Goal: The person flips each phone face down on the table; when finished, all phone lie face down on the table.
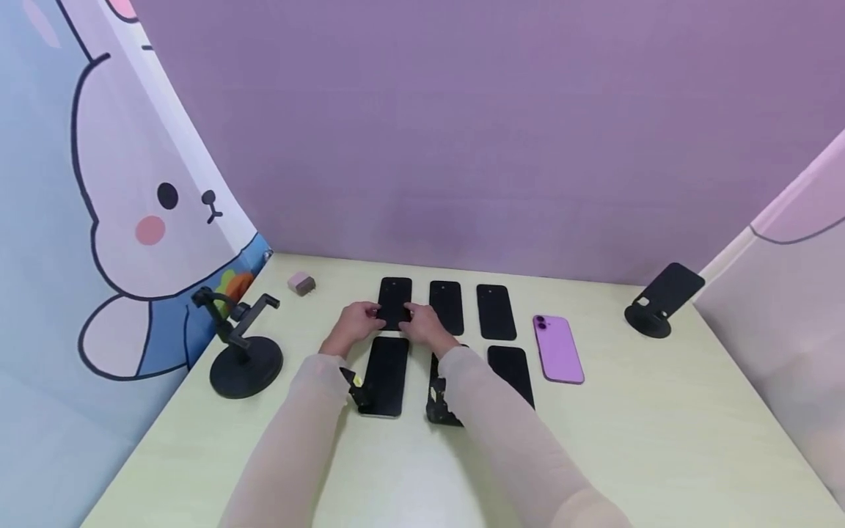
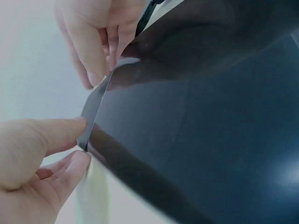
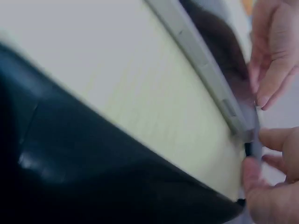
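Observation:
At the back left of two rows of dark phones, my hands meet at one black smartphone (image 1: 394, 297). My left hand (image 1: 356, 325) pinches its lower left edge between thumb and fingers. On the opposite edge, my right hand (image 1: 425, 326) pinches it the same way. In the left wrist view, the held phone shows as a thin grey strip (image 2: 96, 103) between the two hands. Right before the hands lies another black phone (image 1: 386, 375), screen up. Two more black phones (image 1: 447, 308) (image 1: 496, 313) lie to the right in the back row.
In the front row, my right forearm partly covers two black phones (image 1: 433, 400) (image 1: 512, 370). A purple phone (image 1: 560, 350) lies camera side up farther right. Black phone stands rise at left (image 1: 246, 367) and right (image 1: 668, 292). A small pinkish charger block (image 1: 301, 284) sits at the back left.

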Demonstrator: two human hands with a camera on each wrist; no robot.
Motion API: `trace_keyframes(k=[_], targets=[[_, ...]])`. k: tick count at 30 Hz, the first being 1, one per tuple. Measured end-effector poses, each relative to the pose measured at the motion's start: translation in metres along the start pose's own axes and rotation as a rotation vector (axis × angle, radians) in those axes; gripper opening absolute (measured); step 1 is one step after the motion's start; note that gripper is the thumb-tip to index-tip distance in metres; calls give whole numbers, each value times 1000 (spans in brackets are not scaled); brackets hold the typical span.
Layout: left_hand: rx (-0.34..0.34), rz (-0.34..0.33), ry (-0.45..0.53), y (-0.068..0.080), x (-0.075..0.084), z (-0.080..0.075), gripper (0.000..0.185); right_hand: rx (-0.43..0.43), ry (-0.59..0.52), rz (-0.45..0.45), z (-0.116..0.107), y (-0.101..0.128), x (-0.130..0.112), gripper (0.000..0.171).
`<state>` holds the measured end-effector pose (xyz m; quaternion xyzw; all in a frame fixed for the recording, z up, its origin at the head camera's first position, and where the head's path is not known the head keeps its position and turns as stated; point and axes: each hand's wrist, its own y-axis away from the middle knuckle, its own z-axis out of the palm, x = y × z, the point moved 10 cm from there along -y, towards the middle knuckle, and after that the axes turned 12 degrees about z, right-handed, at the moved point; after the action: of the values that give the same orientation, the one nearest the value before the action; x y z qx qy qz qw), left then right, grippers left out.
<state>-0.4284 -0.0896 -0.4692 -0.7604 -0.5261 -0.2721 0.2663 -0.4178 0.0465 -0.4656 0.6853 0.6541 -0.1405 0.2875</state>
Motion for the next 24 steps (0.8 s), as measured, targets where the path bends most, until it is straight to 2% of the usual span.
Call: trace_keyframes(k=[6, 13, 20, 24], targets=[[-34, 50, -7, 23, 3, -4, 46, -42, -77, -46, -8, 37, -3, 49], [-69, 74, 62, 59, 11, -6, 42, -153, -126, 2, -3, 82, 8, 51], [-91, 70, 121, 92, 14, -6, 41, -204, -117, 48, 12, 104, 15, 50], [-86, 91, 164, 100, 16, -1, 42, -187, -113, 26, 15, 105, 16, 51]])
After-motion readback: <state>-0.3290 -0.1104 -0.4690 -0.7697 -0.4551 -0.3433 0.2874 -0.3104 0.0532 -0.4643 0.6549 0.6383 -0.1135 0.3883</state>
